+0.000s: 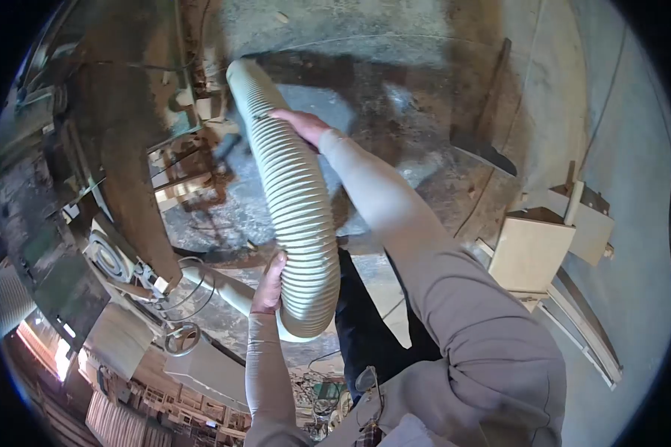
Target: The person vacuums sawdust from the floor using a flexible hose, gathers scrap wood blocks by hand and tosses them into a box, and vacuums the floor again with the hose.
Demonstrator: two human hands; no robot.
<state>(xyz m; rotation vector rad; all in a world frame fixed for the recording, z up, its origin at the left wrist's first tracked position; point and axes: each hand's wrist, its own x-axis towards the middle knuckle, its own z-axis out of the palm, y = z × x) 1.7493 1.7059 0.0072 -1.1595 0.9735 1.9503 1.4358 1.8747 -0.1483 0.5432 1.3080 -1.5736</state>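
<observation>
A thick, pale ribbed hose (298,201) runs across the middle of the head view, from its far end at the upper left down towards my body. Near my waist it bends round, and a paler tube section (227,287) extends off to the left behind my wrist. My left hand (269,284) grips the hose's left side close to the bend, thumb along the ribs. Further up, my right hand (303,127) is wrapped over the right side of the hose; its fingertips lie on the ribs and part of the palm is hidden.
To the left stands a machine with a brown beam (130,179) and a handwheel (183,340). Wooden boxes (533,253) and wood strips (585,328) lie at the right by the wall. A dark long-handled tool (492,112) rests on the stained floor (417,97).
</observation>
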